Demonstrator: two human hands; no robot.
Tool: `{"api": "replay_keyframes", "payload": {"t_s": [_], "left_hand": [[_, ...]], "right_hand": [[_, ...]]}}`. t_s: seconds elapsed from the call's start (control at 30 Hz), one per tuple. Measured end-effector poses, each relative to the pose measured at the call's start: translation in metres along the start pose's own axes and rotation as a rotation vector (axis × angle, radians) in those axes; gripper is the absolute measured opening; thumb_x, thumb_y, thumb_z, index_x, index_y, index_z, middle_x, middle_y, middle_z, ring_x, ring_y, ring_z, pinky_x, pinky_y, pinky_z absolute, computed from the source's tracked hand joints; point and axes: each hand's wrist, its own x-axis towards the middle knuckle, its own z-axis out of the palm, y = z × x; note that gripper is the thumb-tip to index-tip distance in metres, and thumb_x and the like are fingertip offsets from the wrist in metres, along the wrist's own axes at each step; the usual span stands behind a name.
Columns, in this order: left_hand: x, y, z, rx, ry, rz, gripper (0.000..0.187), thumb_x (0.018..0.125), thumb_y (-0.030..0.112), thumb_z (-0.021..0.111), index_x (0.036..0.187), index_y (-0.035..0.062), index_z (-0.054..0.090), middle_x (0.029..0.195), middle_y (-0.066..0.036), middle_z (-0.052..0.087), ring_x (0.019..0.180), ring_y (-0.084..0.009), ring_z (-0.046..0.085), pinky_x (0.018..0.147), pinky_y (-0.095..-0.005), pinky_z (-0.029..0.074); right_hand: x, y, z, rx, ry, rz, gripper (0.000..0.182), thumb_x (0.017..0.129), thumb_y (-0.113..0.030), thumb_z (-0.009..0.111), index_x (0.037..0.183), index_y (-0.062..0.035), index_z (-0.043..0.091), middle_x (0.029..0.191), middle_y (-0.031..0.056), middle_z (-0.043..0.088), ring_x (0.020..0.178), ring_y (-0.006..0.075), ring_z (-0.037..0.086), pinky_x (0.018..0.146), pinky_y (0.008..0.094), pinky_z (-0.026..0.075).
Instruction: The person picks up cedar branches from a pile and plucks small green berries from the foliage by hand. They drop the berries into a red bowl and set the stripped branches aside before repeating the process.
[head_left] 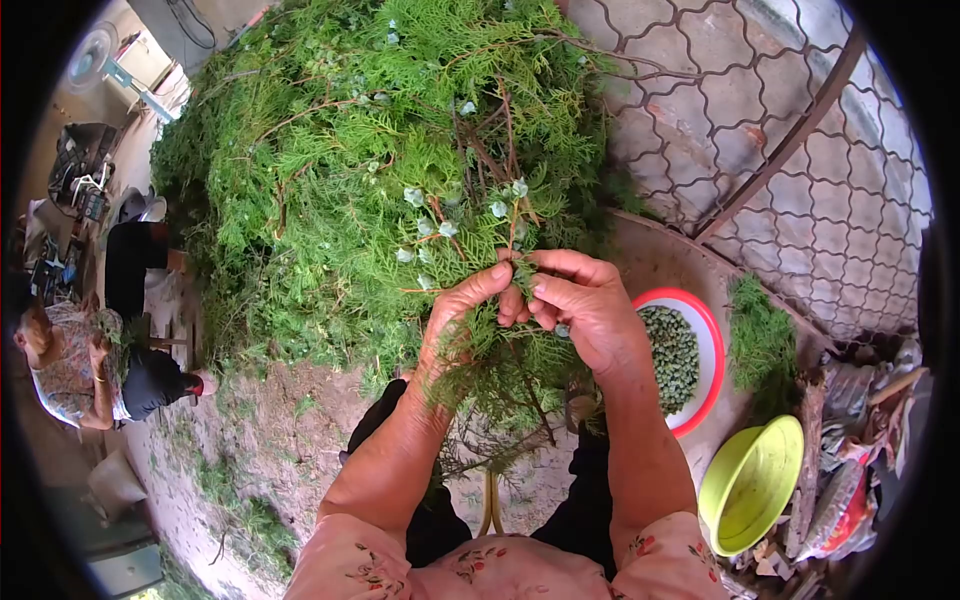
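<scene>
My left hand [462, 305] is closed on a leafy evergreen sprig [515, 355], which hangs down between my forearms. Close beside it, my right hand [595, 312] pinches the upper part of the same sprig with thumb and fingers. One pale blue-green cone [562, 330] shows just under the right fingers. Beyond my hands rises a big heap of cut evergreen branches [330, 200], with more pale cones [425, 227] on the twigs nearest me. What lies exactly between the fingertips is partly hidden.
Right of my hands stands a red-rimmed white basin [712, 350] holding many small green cones. A yellow-green basin [750, 485] tilts nearby, beside loose sprigs [760, 335] and bags [850, 480]. Wire mesh [760, 130] stands at upper right. Another person [80, 360] sits at left.
</scene>
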Motion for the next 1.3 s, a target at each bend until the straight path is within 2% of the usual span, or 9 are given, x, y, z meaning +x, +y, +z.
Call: {"api": "replay_keyframes", "payload": {"t_s": [0.17, 0.23, 0.37, 0.5, 0.77, 1.0, 1.1, 1.17, 1.3], "left_hand": [[-0.003, 0.001, 0.007, 0.132, 0.093, 0.008, 0.032, 0.085, 0.033, 0.059, 0.072, 0.0035, 0.06, 0.062, -0.003, 0.049, 0.065, -0.0159, 0.048, 0.067, -0.027, 0.038], [-0.001, -0.001, 0.01, 0.179, 0.233, 0.01, 0.03, 0.083, 0.032, 0.061, 0.076, 0.0027, 0.063, 0.063, -0.003, 0.049, 0.062, -0.0153, 0.047, 0.062, -0.0258, 0.038], [0.001, -0.008, 0.001, 0.149, 0.194, -0.015, 0.029, 0.083, 0.029, 0.063, 0.091, 0.0014, 0.062, 0.062, -0.003, 0.048, 0.061, -0.0151, 0.047, 0.06, -0.0256, 0.038], [0.004, -0.012, -0.002, -0.058, 0.057, -0.014, 0.037, 0.083, 0.029, 0.062, 0.105, 0.0007, 0.054, 0.06, -0.002, 0.046, 0.062, -0.0168, 0.046, 0.062, -0.0266, 0.037], [0.011, -0.019, -0.006, -0.177, -0.093, 0.017, 0.031, 0.085, 0.031, 0.058, 0.096, 0.0025, 0.053, 0.058, -0.001, 0.042, 0.061, -0.0163, 0.044, 0.065, -0.0284, 0.035], [0.01, -0.011, -0.006, -0.139, 0.022, 0.001, 0.028, 0.085, 0.028, 0.056, 0.095, 0.0021, 0.053, 0.056, 0.0, 0.042, 0.06, -0.0145, 0.044, 0.064, -0.0269, 0.035], [0.011, -0.013, -0.008, -0.272, -0.168, -0.001, 0.026, 0.085, 0.027, 0.056, 0.088, 0.0018, 0.054, 0.056, 0.0, 0.042, 0.059, -0.0145, 0.044, 0.061, -0.0253, 0.035], [0.008, -0.012, -0.006, -0.086, 0.004, -0.078, 0.027, 0.085, 0.028, 0.057, 0.08, 0.0018, 0.054, 0.057, -0.001, 0.045, 0.057, -0.0152, 0.045, 0.057, -0.025, 0.035], [0.011, -0.014, -0.004, -0.043, -0.062, -0.053, 0.026, 0.085, 0.026, 0.056, 0.076, 0.0021, 0.055, 0.058, -0.003, 0.047, 0.056, -0.0155, 0.046, 0.055, -0.0255, 0.035]], "right_hand": [[-0.001, 0.001, 0.003, -0.123, -0.057, -0.096, 0.019, 0.081, -0.005, 0.06, 0.096, 0.0061, 0.06, 0.069, 0.0053, 0.06, 0.054, 0.0085, 0.05, 0.049, 0.0217, 0.038], [-0.002, 0.003, 0.005, -0.12, -0.003, -0.12, 0.017, 0.082, -0.005, 0.059, 0.095, 0.0051, 0.06, 0.068, 0.0046, 0.059, 0.055, 0.0082, 0.049, 0.049, 0.0212, 0.038], [-0.003, 0.006, 0.005, -0.146, 0.036, -0.114, 0.017, 0.083, -0.007, 0.058, 0.096, 0.0038, 0.06, 0.068, 0.004, 0.058, 0.055, 0.0084, 0.049, 0.05, 0.0212, 0.038], [-0.002, 0.009, -0.004, 0.056, 0.011, -0.015, 0.021, 0.085, -0.012, 0.057, 0.1, 0.0027, 0.058, 0.068, 0.0036, 0.057, 0.055, 0.0093, 0.049, 0.051, 0.0219, 0.039], [-0.002, 0.007, -0.003, 0.032, 0.0, -0.055, 0.021, 0.085, -0.01, 0.057, 0.102, 0.0031, 0.055, 0.071, 0.007, 0.059, 0.058, 0.0131, 0.054, 0.054, 0.0241, 0.043], [0.005, 0.016, -0.012, 0.301, -0.04, -0.015, 0.022, 0.084, -0.007, 0.055, 0.105, 0.0011, 0.052, 0.08, 0.012, 0.062, 0.066, 0.0183, 0.059, 0.061, 0.0321, 0.048], [0.002, 0.011, -0.009, 0.387, -0.066, -0.024, 0.021, 0.084, -0.007, 0.054, 0.104, 0.0012, 0.052, 0.084, 0.0121, 0.061, 0.069, 0.018, 0.058, 0.063, 0.0329, 0.048], [0.002, 0.007, -0.007, 0.406, -0.085, -0.01, 0.021, 0.085, -0.007, 0.054, 0.103, 0.0014, 0.053, 0.086, 0.0118, 0.061, 0.069, 0.0173, 0.057, 0.063, 0.0323, 0.048], [0.003, 0.006, -0.008, 0.348, -0.024, 0.006, 0.019, 0.084, -0.004, 0.055, 0.102, 0.0017, 0.055, 0.085, 0.0095, 0.061, 0.064, 0.0152, 0.052, 0.062, 0.0304, 0.045]]}}
